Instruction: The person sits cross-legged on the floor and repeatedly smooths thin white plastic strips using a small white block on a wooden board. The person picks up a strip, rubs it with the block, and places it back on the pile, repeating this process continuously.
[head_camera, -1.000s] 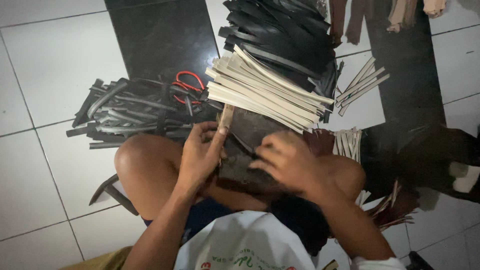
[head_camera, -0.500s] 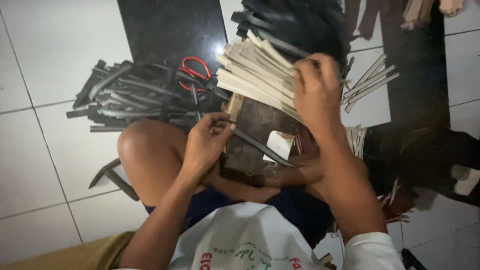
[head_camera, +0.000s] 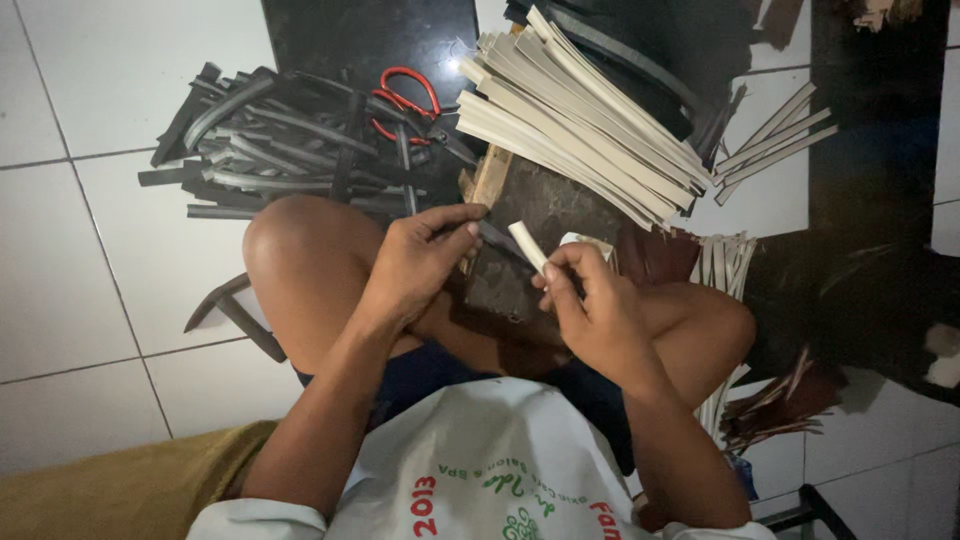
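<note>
- Right hand (head_camera: 598, 312): fingers clamped on a short cream strip (head_camera: 527, 246), held tilted over the lap.
- Left hand (head_camera: 418, 262): fingertips pinched on a thin dark strip (head_camera: 497, 238), which runs toward the cream piece.
- Dark wooden board (head_camera: 540, 215) rests across the knees, under both hands.
- Beyond the board: stack of cream strips (head_camera: 580, 120), fanned.
- Far left on the white tile floor (head_camera: 90, 250): pile of black strips (head_camera: 270, 140), with red-handled scissors (head_camera: 405, 100) on top.
</note>
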